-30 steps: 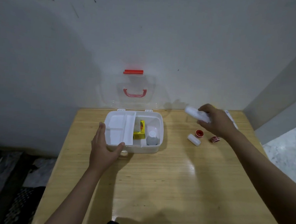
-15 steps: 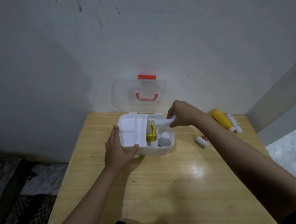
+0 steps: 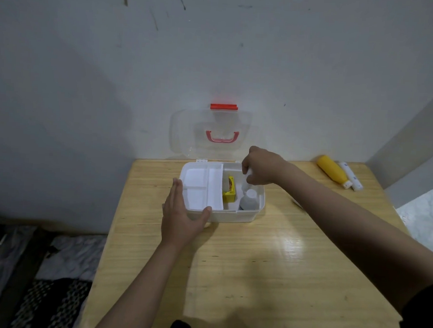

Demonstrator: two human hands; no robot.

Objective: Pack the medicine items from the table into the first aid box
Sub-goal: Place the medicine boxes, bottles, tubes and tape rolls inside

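Holding: the right hand (image 3: 260,167) is curled round a white tube (image 3: 246,177), of which only a little shows below the fingers, over the back right part of the box.
Left hand: the left hand (image 3: 182,212) lies with fingers straight against the box's left wall, thumb on the front rim.
Box: the white plastic first aid box (image 3: 232,216) sits at the back of the light wooden table (image 3: 254,267), its clear lid with red handle and latch (image 3: 209,135) standing upright against the wall.
Inside left: a white divided tray (image 3: 201,188) fills the left half.
Inside right: a yellow carton (image 3: 229,191) stands beside the tray; a small white-capped bottle (image 3: 248,200) stands just right of it.
Waiting on table: a yellow bottle (image 3: 333,171) and a white tube with blue print (image 3: 350,175) lie touching side by side at the far right corner.
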